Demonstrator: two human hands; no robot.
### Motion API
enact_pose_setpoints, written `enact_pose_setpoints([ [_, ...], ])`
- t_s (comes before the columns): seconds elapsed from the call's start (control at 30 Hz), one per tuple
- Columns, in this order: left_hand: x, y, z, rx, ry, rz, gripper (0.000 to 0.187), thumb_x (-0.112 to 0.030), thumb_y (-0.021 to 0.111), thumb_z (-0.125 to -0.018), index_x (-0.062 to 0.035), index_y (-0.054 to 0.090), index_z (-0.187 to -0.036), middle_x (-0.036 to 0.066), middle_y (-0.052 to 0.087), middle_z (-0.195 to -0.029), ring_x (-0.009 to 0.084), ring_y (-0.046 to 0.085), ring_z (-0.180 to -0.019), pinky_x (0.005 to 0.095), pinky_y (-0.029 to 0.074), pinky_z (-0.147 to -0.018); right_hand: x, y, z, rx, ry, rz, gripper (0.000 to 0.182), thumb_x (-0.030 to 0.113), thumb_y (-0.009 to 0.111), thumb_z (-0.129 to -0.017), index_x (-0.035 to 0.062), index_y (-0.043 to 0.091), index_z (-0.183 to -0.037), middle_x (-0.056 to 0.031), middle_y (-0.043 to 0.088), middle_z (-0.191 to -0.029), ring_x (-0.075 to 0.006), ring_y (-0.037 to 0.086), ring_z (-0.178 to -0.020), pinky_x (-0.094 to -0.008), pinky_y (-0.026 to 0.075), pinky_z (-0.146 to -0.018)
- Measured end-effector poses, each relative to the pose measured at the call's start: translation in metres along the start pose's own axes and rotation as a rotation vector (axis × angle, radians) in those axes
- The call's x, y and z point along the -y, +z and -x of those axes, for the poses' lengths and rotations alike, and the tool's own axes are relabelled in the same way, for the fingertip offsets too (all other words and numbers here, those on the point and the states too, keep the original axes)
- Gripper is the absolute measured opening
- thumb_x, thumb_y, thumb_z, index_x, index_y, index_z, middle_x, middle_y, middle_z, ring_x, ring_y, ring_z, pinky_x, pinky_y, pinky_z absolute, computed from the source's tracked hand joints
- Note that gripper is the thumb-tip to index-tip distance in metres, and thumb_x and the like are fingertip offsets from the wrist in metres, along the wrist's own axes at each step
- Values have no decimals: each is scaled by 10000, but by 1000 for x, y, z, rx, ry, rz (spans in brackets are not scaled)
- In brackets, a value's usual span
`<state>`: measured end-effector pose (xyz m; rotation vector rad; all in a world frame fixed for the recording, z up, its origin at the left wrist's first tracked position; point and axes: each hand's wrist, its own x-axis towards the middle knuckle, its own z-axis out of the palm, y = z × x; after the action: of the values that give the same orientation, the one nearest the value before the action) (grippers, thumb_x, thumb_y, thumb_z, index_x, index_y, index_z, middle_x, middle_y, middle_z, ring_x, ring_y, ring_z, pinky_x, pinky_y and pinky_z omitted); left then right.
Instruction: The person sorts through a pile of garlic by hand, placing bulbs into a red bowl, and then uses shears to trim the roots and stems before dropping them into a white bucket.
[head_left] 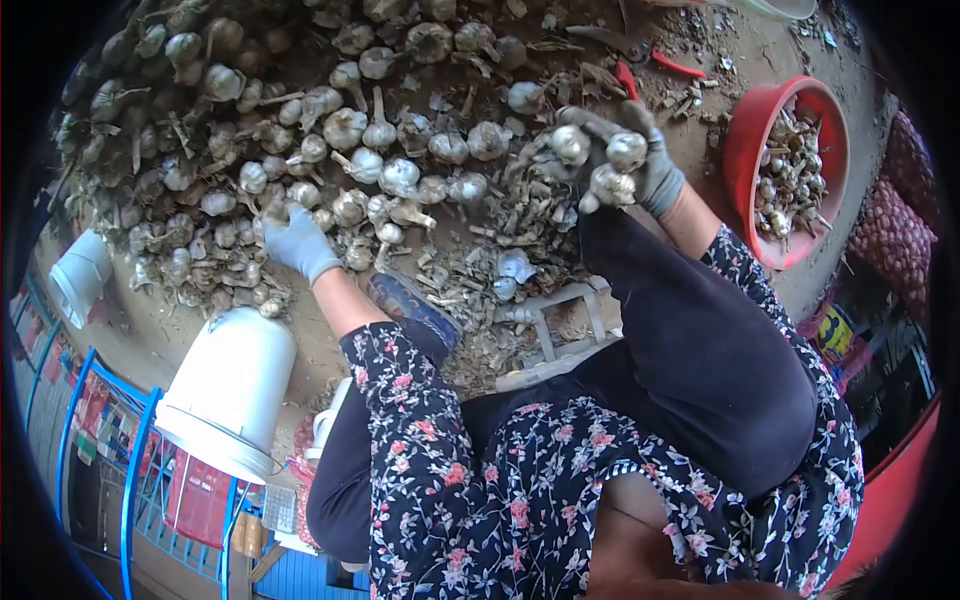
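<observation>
My right hand (655, 170), in a grey work glove, is closed around several garlic bulbs (627, 151) bunched together above my knee. Dry stems and roots trail beside them. At the near side of a large heap of garlic (345, 130), my gloved left hand (298, 243) has its fingers curled down around a bulb, which the glove mostly covers. Pruning shears with red handles (680, 65) lie on the ground just beyond my right hand, one handle close behind its fingers.
A red tub (742, 150) with garlic stands to my right, near filled mesh sacks (893, 235). An upturned white bucket (235, 370) sits to my left, with a smaller white bucket (80, 275) beyond. A grey plastic frame (545, 335) and dry trimmings lie between my legs.
</observation>
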<state>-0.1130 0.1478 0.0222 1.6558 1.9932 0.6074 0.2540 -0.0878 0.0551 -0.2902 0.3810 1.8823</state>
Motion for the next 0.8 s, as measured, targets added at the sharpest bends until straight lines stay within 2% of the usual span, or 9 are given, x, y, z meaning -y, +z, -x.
enact_pose_setpoints([
  [0.1, 8, 30, -15, 112, 398, -241, 490, -183, 703, -734, 50, 555, -1138, 243, 608, -1104, 349, 599, -1010, 410, 466, -881, 18, -6, 24, -32, -93, 81, 886, 608, 566, -790, 98, 252, -1442, -190, 423, -1346, -441, 388, -1243, -554, 469, -903],
  [0.23, -41, 47, -36, 332, -61, -593, 672, -263, 768, -681, 46, 504, -1215, 271, 562, -1157, 418, 542, -1079, 426, 446, -913, 21, 7, 38, -69, -149, 101, 880, 588, 570, -796, 77, 255, -1439, -193, 439, -1335, -447, 389, -1243, -533, 452, -931],
  [0.3, -10, 50, -43, 213, 5, -367, 560, -202, 768, -698, 41, 539, -1148, 218, 597, -1101, 372, 588, -994, 399, 457, -897, 16, 12, 35, -162, -221, 18, 850, 557, 565, -814, 81, 250, -1443, -194, 445, -1328, -450, 386, -1245, -526, 443, -943],
  [0.33, 23, 59, -42, 120, 12, 153, 360, -117, 740, -735, -2, 577, -1034, 142, 614, -1046, 255, 617, -858, 350, 509, -759, 16, 11, 31, 46, -135, 63, 811, 543, 544, -834, 95, 254, -1445, -195, 431, -1338, -451, 382, -1248, -578, 439, -927],
  [0.37, -11, 33, -27, 245, -414, 454, 259, -39, 690, -768, -43, 564, -994, 86, 608, -1021, 160, 597, -771, 286, 508, -583, 14, 11, 27, 55, -135, 61, 811, 543, 544, -834, 95, 254, -1445, -195, 431, -1338, -451, 382, -1248, -578, 439, -927],
  [0.5, -56, -14, 48, 54, -468, 1091, 387, 46, 660, -723, -84, 531, -1065, 76, 601, -987, 160, 609, -785, 236, 515, -509, -4, 11, 9, 39, -6, -123, 758, 555, 464, -864, 94, 281, -1437, -190, 394, -1384, -459, 338, -1283, -687, 392, -896],
  [0.67, -149, 41, 174, 657, -3, 824, 409, -37, 695, -766, -29, 575, -1157, 64, 609, -1032, 145, 575, -950, 264, 464, -863, -21, 9, 5, -161, -41, 21, 676, 470, 452, -889, 83, 320, -1427, -145, 482, -1340, -382, 471, -1200, -492, 401, -990],
  [0.7, -177, 52, 195, 618, 241, 711, 453, -78, 693, -756, -21, 558, -1185, 75, 608, -1074, 171, 578, -979, 284, 451, -897, -5, -18, 12, 34, 26, -31, 671, 505, 482, -864, 64, 417, -1366, -147, 574, -1230, -311, 543, -1120, -475, 454, -916],
  [0.8, -236, 80, 228, 608, 762, 376, 521, -172, 674, -664, -43, 549, -1153, 164, 586, -1007, 332, 556, -973, 423, 453, -854, 8, 4, 66, -184, -134, 66, 662, 506, 492, -859, 58, 439, -1343, -146, 589, -1199, -302, 559, -1091, -464, 463, -898],
])
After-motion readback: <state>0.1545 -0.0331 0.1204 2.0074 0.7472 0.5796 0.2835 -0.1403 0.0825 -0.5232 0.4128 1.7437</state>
